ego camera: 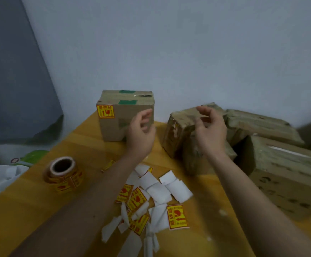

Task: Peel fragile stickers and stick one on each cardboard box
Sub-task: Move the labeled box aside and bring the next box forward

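A cardboard box with green tape stands at the back of the yellow table; a yellow-red fragile sticker is on its front upper left. My left hand hovers in front of that box, fingers loosely curled, holding nothing. My right hand hovers over a taped cardboard box to the right, fingers relaxed and empty. A sticker roll stands at the left. Loose fragile stickers and white backing papers lie between my forearms.
More taped cardboard boxes are piled at the right, reaching the table's right edge. A white plastic bag with green print lies off the table's left side. A pale wall rises right behind the boxes.
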